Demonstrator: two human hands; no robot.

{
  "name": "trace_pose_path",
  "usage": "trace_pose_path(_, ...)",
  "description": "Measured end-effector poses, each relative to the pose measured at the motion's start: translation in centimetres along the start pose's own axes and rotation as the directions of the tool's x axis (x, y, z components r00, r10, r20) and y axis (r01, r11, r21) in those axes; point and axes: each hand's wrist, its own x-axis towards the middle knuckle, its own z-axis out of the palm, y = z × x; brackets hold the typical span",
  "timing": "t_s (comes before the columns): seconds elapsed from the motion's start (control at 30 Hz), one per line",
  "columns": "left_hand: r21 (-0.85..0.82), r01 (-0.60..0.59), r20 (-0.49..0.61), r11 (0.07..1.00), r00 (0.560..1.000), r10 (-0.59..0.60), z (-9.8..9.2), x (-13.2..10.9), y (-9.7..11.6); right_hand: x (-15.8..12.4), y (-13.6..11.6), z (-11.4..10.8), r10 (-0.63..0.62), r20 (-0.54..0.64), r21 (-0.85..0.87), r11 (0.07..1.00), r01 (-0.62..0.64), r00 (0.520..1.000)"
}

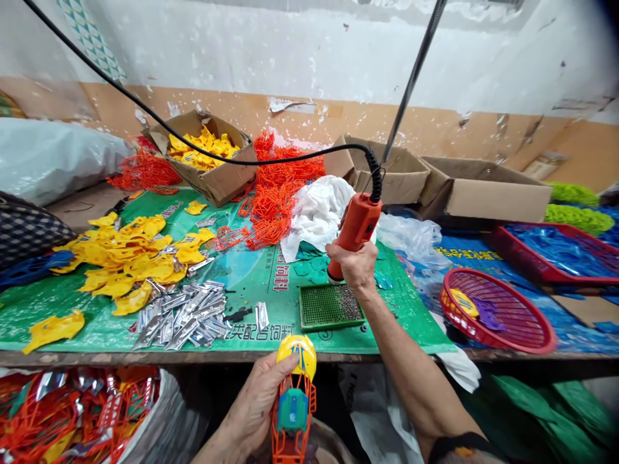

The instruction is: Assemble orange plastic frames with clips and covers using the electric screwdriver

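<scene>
My left hand (258,393) grips a plastic toy vehicle body (293,412) in front of the table edge; it has a yellow nose, an orange frame and a green block in the middle. Wrapped around an orange electric screwdriver (356,225) is my right hand (356,263), holding it nearly upright. The screwdriver's lower end is over the green screw tray (314,309), where small dark screws (349,303) lie heaped at the right side; its tip is hard to see. A single silver part (262,316) lies left of the tray.
Yellow parts (130,254) and silver strips (186,316) cover the left of the table. Behind are cardboard boxes (498,193), orange frames (275,200) and a white cloth (319,206). A red basket (503,316) stands right. The screwdriver's black cable (193,145) crosses overhead. A full sack (164,412) sits lower left.
</scene>
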Motion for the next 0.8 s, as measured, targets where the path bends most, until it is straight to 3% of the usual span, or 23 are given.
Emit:
trace_pose_path(0.43,0.007,0.021,0.019,1.0,1.0,-0.021,-0.1,-0.1,-0.9,0.1,-0.1,-0.3,0.006,-0.02,0.012,1.0,-0.006,1.0)
trace_pose_path(0.63,0.048,-0.04,0.022,0.998,0.999,0.039,0.2,-0.4,-0.5,-0.9,-3.0,-1.4,-0.004,0.022,0.103,0.995,0.002,1.0)
trace_pose_path(0.8,0.08,-0.121,0.025,0.989,0.993,0.119,0.3,-0.5,-0.6,-4.8,-6.2,-1.9,-0.048,0.169,0.269,0.963,0.001,0.984)
